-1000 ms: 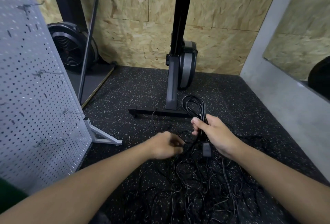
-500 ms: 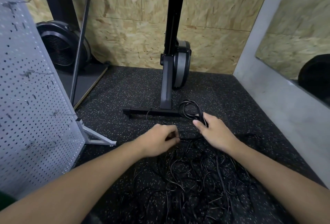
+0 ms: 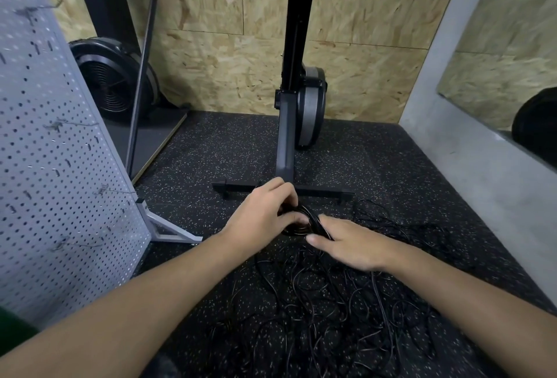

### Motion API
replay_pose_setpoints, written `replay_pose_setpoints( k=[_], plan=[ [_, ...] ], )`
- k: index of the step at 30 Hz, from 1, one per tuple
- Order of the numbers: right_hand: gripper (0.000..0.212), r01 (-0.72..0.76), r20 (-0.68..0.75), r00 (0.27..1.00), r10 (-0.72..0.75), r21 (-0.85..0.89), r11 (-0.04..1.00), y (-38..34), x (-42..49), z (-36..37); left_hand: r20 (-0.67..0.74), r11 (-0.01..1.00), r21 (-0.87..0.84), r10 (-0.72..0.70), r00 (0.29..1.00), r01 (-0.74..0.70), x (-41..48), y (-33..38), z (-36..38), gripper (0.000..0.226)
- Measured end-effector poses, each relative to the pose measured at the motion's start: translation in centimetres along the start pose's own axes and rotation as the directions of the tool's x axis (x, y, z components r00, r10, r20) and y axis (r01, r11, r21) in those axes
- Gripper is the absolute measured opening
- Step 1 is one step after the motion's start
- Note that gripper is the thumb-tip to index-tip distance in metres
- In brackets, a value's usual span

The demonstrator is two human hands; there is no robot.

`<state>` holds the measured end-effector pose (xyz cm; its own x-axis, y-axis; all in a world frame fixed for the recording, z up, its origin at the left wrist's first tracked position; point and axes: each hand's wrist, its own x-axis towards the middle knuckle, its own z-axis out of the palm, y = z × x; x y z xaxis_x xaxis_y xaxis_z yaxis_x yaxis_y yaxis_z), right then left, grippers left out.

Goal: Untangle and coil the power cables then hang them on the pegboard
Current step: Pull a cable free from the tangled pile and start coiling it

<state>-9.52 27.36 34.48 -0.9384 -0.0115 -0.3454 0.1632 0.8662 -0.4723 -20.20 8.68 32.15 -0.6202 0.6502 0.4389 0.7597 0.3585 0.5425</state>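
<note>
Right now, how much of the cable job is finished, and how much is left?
Done: nothing hangs on the pegboard; the hooks I can see are bare. In hand: the left hand grips one small coil, and the right hand touches it. Left: the large cable tangle on the floor, then hanging every coil.

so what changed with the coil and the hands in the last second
The coil went from raised in the right hand down toward the floor. The left hand moved across and now grips it, and the right hand has flattened against it. The tangled pile and pegboard stayed put.
</note>
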Motion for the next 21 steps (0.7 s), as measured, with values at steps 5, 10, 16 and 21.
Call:
replay_pose_setpoints(
  k=[5, 10, 16, 21],
  plan=[
    [0.032, 0.041, -0.102, 0.994, -0.049, -0.082, 0.996, 0.3, 0.2, 0.2, -0.008, 0.994, 0.007, -0.107, 0.994, 0.107, 0.2, -0.6, 0.1, 0.04],
    [0.031, 0.025, -0.139, 0.99, -0.029, -0.026, 0.999, 0.7, 0.1, -0.2, 0.082, 0.967, -0.082, -0.236, 0.968, 0.243, 0.3, -1.2, -0.3, 0.03],
    [0.053, -0.003, -0.176, 0.984, 0.013, 0.055, 0.998, 0.7, -0.4, -0.7, 0.33, 0.923, 0.003, -0.364, 0.871, 0.385, -0.7, -4.1, -1.1, 0.031],
    [0.043, 0.04, -0.22, 0.975, -0.017, 0.101, 0.994, 0.6, -0.1, -0.4, 0.261, 0.841, -0.21, -0.444, 0.857, 0.499, -0.7, -3.6, -0.2, 0.023]
  ],
)
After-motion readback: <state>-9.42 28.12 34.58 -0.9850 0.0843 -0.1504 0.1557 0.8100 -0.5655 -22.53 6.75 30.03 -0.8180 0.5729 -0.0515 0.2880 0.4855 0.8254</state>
